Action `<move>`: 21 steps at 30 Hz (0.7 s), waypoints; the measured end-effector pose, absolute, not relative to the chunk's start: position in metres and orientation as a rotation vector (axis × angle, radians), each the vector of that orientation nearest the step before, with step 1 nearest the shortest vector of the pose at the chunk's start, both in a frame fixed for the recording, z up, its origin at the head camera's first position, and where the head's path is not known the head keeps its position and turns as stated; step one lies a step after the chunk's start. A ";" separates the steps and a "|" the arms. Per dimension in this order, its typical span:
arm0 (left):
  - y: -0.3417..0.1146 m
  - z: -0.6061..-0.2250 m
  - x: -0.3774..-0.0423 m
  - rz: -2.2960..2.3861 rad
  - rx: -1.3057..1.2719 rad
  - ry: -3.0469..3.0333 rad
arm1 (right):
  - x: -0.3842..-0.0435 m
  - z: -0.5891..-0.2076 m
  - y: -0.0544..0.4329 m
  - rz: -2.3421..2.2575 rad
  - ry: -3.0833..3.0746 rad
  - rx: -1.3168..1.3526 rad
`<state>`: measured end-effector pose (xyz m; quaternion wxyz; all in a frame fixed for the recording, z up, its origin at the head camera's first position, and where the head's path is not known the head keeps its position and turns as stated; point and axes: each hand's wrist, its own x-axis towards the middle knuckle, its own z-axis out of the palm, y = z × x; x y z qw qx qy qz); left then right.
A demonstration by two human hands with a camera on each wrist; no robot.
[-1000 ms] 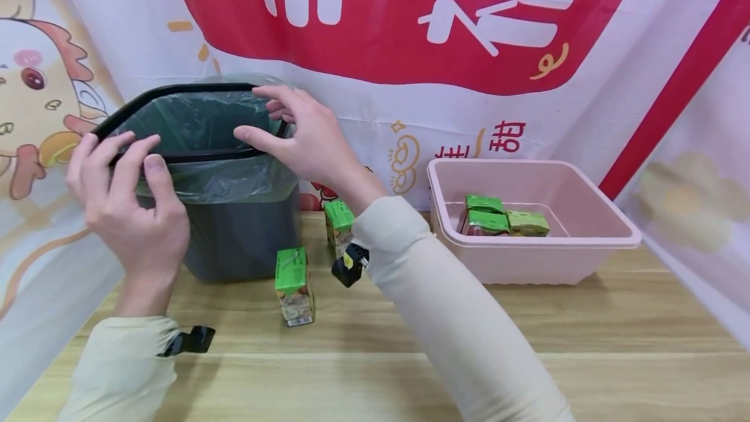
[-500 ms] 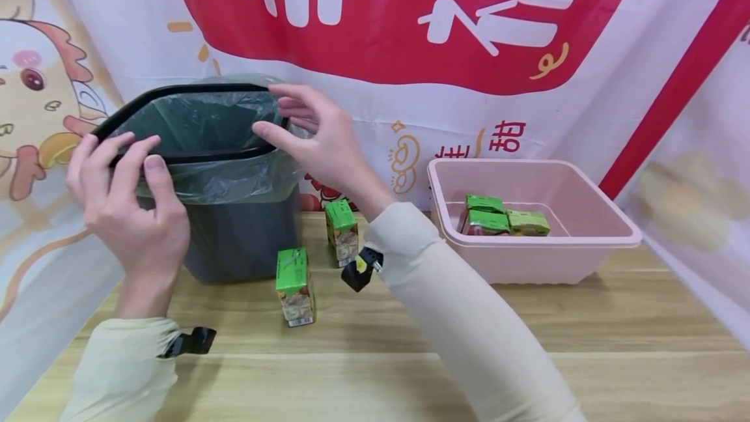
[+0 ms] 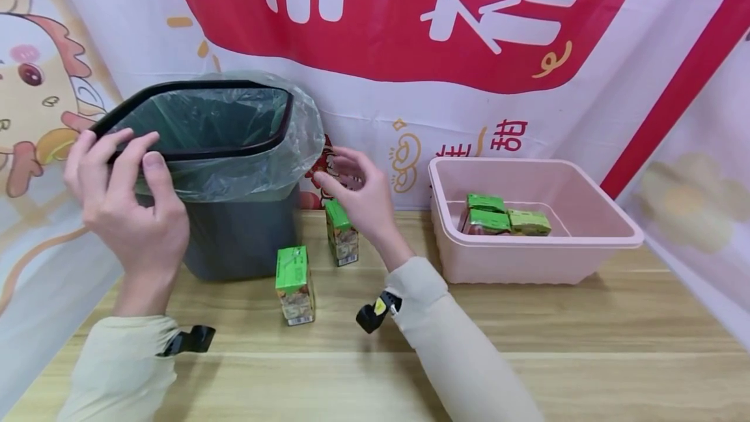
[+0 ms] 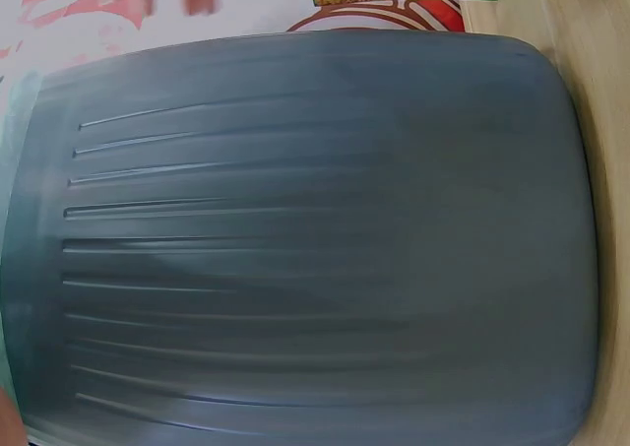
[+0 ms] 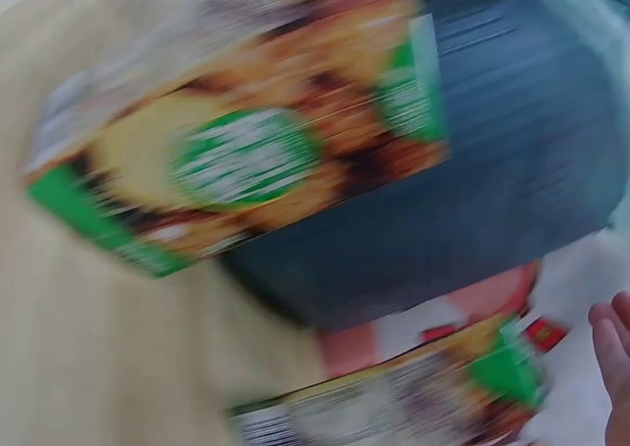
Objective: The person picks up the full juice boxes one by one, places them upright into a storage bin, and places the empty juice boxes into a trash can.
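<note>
A grey trash can (image 3: pixel 240 239), lined with a translucent green bag (image 3: pixel 305 139), stands upright at the left. My left hand (image 3: pixel 131 207) grips its black rim (image 3: pixel 228 152) at the front left corner, fingertips over the edge. In the left wrist view the can's ribbed side (image 4: pixel 315 239) fills most of the frame. My right hand (image 3: pixel 366 197) is in the air right of the can, fingers loosely bent and holding nothing. Below it stands a green-topped carton (image 3: pixel 342 233), partly overlapped by the hand. A second such carton (image 3: pixel 295 285) stands nearer, in front of the can.
A pink plastic basin (image 3: pixel 536 262) stands at the right, with several green-topped cartons (image 3: pixel 489 220) inside. All of it rests on a wood-grain table (image 3: pixel 328 357). Behind hangs a white and red printed cloth (image 3: pixel 375 70).
My right hand has left the right end of the can's rim and moved right and down towards the rear carton. My left hand stays on the rim.
</note>
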<state>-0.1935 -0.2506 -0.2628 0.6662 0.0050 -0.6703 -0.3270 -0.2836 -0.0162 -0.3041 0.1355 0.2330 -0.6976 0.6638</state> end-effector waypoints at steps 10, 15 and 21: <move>-0.253 -0.263 -0.195 -0.729 0.012 -1.519 | -0.279 -0.359 -0.016 1.866 -2.176 0.438; -0.253 -0.264 -0.195 -0.724 0.006 -1.514 | -0.276 -0.362 -0.015 1.699 -2.272 0.470; -0.254 -0.266 -0.196 -0.724 0.006 -1.526 | -0.269 -0.360 -0.011 1.492 -2.411 0.512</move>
